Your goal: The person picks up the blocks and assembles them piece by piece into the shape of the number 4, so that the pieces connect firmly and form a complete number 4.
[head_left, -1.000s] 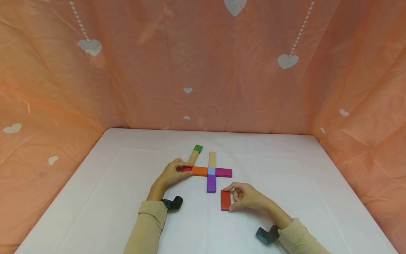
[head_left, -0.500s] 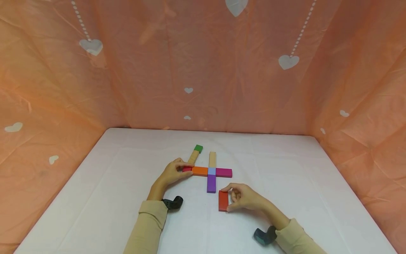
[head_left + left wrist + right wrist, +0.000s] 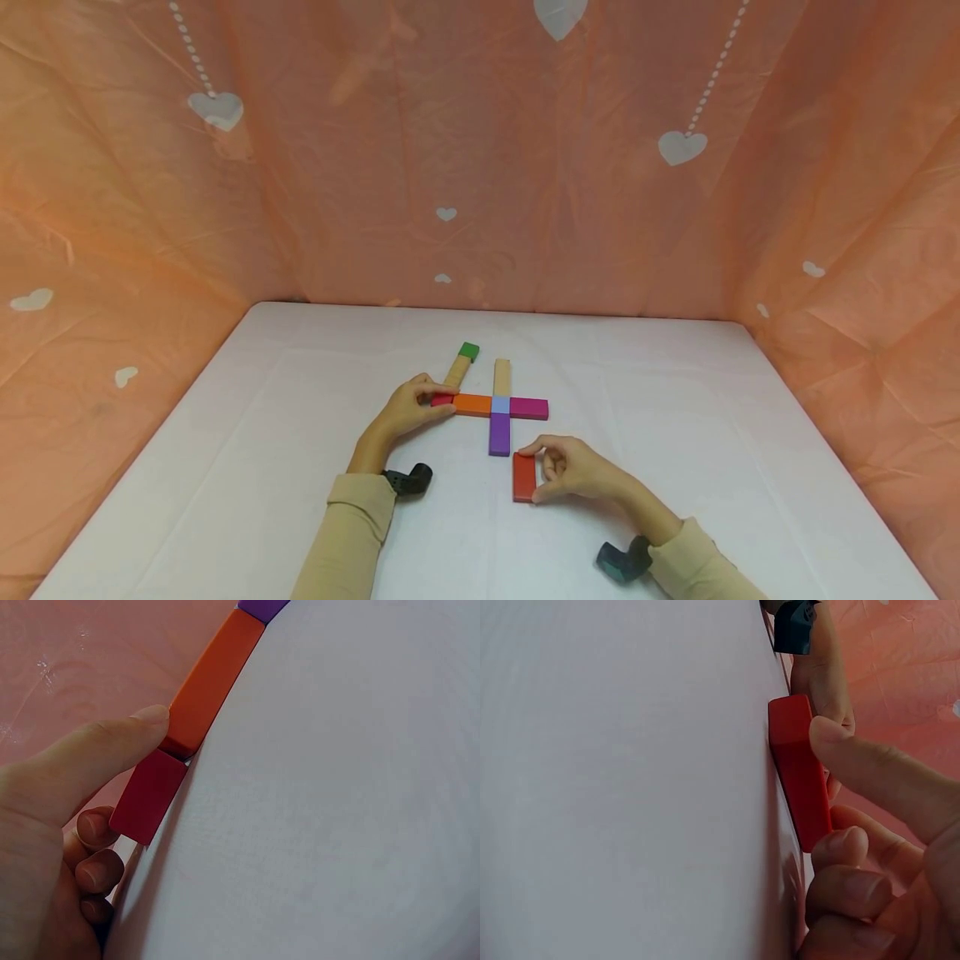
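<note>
My left hand (image 3: 405,408) pinches a crimson block (image 3: 150,796) at the left end of a row laid flat on the table. Touching that block's right end is an orange block (image 3: 472,405), followed by a small light blue block (image 3: 500,405) and a magenta one (image 3: 528,408). A purple block (image 3: 499,435) extends toward me from the light blue one, and a plain wooden block (image 3: 502,377) extends away. My right hand (image 3: 581,468) grips a red block (image 3: 524,477) by its two ends, thumb on the near one. It lies just right of and nearer than the purple block, apart from it.
A slanted plain wooden piece (image 3: 457,370) runs back from the crimson block, with a green block (image 3: 468,351) at its far end. White cloth covers the table (image 3: 262,433). An orange curtain with pale hearts (image 3: 480,167) hangs around the back and sides.
My right hand has slid the red block leftward and slightly toward me, closer below the purple block. The left hand and the row of blocks have stayed in place.
</note>
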### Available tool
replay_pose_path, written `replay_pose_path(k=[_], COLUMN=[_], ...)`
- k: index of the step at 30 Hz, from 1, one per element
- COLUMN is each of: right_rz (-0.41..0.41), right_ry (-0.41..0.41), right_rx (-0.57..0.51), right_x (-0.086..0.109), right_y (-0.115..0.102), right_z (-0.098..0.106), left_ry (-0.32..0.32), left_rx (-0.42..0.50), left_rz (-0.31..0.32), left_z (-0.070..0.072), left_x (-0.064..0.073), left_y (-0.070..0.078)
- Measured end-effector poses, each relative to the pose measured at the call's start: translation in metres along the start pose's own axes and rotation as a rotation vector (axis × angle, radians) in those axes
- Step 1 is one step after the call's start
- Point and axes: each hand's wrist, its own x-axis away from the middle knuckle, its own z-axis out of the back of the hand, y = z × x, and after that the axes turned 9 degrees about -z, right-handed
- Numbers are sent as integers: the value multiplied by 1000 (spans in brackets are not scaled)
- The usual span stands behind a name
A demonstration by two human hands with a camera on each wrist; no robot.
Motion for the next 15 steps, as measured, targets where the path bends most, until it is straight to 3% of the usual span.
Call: replay_pose_path(k=[15], right_rz=[5], right_ry=[-5], right_rx=[1], right_x=[1], right_y=[-7], right_z=[-3], left_ry=[28], left_rx=[-1], left_rz=[-78], left_z=[-1], left_x=[0], left_y=[-2])
